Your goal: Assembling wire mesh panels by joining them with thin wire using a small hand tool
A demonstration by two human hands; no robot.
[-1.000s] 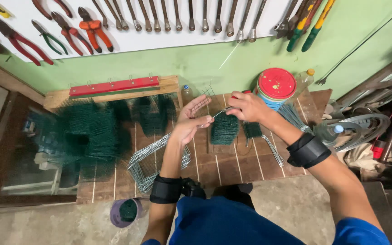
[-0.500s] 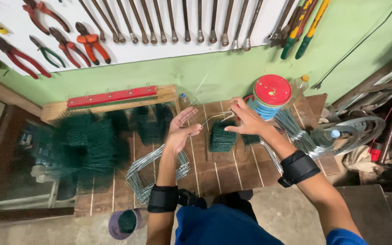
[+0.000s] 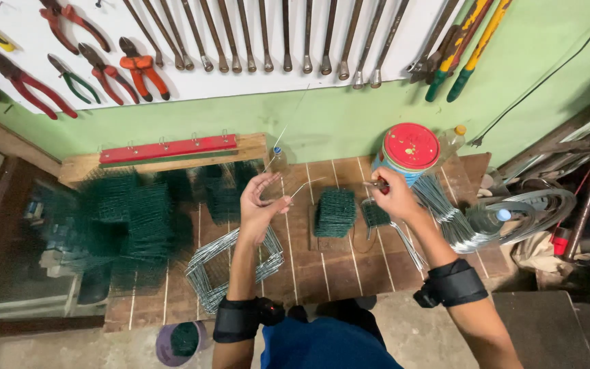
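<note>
The fingers of the left hand (image 3: 259,202) curl narrowly, thumb and forefinger pinching a thin wire (image 3: 288,130) that rises from them toward the far wall, past a small clear bottle (image 3: 278,158). The right hand (image 3: 392,195) is closed around a small tool (image 3: 375,184) with a dark tip; a short bent end of wire (image 3: 306,186) lies between the two hands, and whether the tool grips it cannot be told. Both wrists wear black bands.

Under the hands is a bench of wooden slats (image 3: 349,263). Between them, just near of the wire, stands a stack of green mesh squares (image 3: 334,212). Near the left forearm lie bare wire frames (image 3: 230,270), loosely piled. Further left sit larger heaps of green mesh (image 3: 128,222). Right of the right hand stands a tin with a red lid (image 3: 410,149), and beyond it bundles of straight wire (image 3: 455,219). A red bar (image 3: 169,148) runs along the far edge. On the wall hang pliers (image 3: 138,66) and spanners (image 3: 285,37).
</note>
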